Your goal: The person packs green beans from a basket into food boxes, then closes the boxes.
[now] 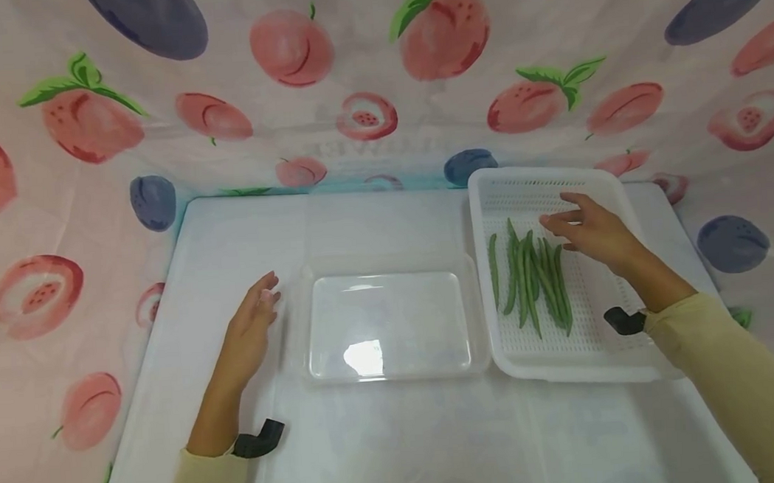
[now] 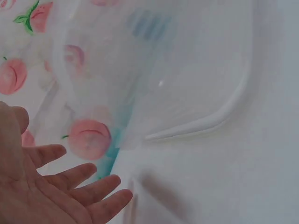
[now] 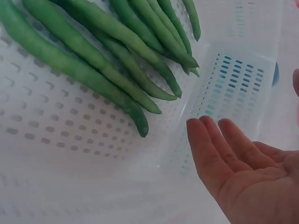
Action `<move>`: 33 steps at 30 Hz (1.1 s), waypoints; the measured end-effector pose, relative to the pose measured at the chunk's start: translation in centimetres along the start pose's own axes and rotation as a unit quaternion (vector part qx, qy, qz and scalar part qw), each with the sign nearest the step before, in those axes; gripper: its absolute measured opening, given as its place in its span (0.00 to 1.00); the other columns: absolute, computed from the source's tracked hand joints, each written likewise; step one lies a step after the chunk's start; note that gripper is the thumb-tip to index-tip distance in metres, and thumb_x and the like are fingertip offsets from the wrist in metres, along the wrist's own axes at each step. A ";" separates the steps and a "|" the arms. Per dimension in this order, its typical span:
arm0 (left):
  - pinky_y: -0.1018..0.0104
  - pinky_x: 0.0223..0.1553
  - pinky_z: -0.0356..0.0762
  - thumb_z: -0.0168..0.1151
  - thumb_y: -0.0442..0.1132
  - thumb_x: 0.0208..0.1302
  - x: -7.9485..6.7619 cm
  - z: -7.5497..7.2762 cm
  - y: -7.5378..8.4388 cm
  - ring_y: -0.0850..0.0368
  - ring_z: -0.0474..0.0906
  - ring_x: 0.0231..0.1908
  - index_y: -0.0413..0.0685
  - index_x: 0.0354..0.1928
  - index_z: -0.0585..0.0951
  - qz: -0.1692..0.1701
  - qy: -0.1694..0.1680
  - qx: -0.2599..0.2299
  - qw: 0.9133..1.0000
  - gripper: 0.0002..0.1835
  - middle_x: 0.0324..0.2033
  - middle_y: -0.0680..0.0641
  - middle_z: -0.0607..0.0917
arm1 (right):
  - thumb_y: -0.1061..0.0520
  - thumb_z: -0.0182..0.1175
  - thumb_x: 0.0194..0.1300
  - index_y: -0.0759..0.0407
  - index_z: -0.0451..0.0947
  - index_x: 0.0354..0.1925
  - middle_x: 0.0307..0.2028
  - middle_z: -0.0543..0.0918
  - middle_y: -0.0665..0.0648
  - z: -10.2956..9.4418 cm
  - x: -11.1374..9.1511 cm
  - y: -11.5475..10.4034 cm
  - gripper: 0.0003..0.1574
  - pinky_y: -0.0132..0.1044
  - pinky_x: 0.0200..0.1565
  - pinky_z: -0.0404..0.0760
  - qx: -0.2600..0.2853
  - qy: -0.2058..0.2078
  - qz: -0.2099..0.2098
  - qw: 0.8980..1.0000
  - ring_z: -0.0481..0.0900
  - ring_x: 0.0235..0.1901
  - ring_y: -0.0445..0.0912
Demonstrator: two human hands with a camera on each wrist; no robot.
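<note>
The slender green beans [image 3: 88, 53] lie roughly side by side on the perforated floor of the white plastic basket [image 1: 588, 374], just to the right of the clear rectangular plastic container [image 1: 419, 328]. The right hand [image 1: 596, 234] is over the basket with fingers extended, slightly parted and pinching nothing; the fingertips are clear of the beans. The left hand [image 1: 248, 335] is beside the container's left side, fingers spread and holding nothing. For sound handling, lower the right fingertips over the beans' mid-length, close thumb and fingers lightly, and lift level. Avoid a grip at the tips, which would likely let the beans swing or slip. Keep the left hand ready to steady the container.
</note>
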State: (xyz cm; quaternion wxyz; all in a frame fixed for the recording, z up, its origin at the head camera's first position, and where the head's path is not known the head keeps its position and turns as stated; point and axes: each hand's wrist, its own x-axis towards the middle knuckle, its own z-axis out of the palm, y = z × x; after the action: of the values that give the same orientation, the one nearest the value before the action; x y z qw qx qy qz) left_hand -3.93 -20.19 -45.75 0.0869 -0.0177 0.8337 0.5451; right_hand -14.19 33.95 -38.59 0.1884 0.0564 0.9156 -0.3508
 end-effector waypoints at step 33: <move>0.34 0.74 0.57 0.44 0.55 0.81 2.8 4.0 -2.2 0.49 0.53 0.79 0.71 0.79 0.58 0.002 0.003 -0.130 0.991 0.28 0.79 0.56 0.59 | 0.30 0.57 0.71 0.61 0.37 0.82 0.72 0.62 0.75 2.0 3.9 2.5 0.64 0.61 0.71 0.68 0.102 -0.082 0.068 0.989 0.64 0.71 0.64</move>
State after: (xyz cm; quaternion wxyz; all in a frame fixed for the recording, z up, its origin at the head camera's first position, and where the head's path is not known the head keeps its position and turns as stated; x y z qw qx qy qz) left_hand -5.93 -17.27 -49.71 0.0803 -0.0288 0.7558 0.6492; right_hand -16.55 34.40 -43.02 0.2792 0.1089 0.8505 -0.4322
